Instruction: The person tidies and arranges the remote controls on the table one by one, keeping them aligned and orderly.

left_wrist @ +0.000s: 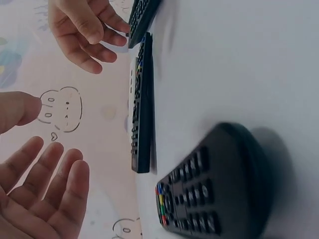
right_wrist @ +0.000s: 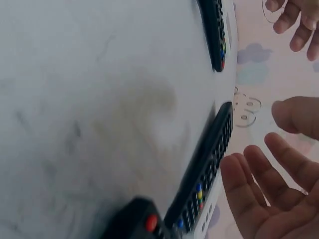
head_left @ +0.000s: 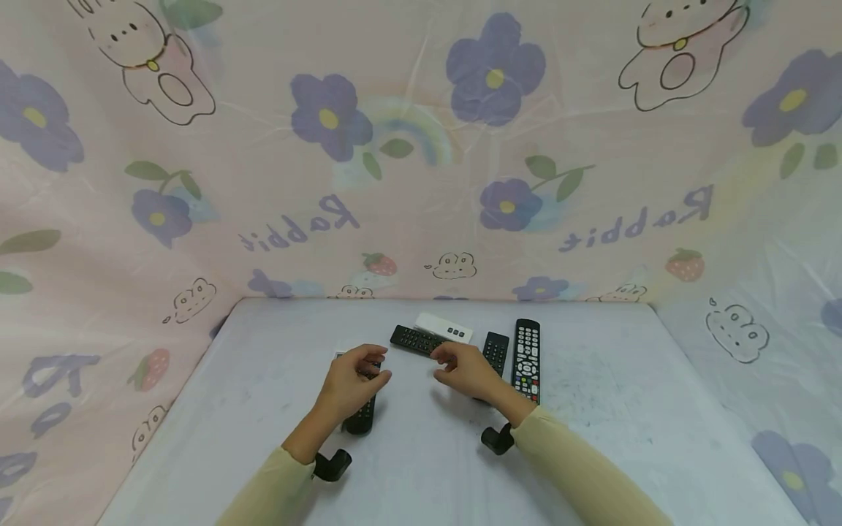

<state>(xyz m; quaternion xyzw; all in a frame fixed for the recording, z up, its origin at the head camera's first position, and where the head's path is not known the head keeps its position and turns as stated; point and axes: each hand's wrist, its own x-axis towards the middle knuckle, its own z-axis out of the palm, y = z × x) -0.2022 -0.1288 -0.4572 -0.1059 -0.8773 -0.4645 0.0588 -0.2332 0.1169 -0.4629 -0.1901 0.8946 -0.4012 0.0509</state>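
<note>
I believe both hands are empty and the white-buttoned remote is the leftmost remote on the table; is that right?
Not quite: in the head view, the white-buttoned remote is the rightmost one. The left hand and right hand are empty, as you say.

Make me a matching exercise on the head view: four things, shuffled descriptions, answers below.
1. White device
2. Remote with white buttons
3. Left hand
4. Sleeves

A. Pale yellow-green
B. Farthest right of the remotes
C. Partly covering the leftmost remote
D. Just behind a slanting black remote

Pairs: 1-D, 2-B, 3-C, 4-A
</note>
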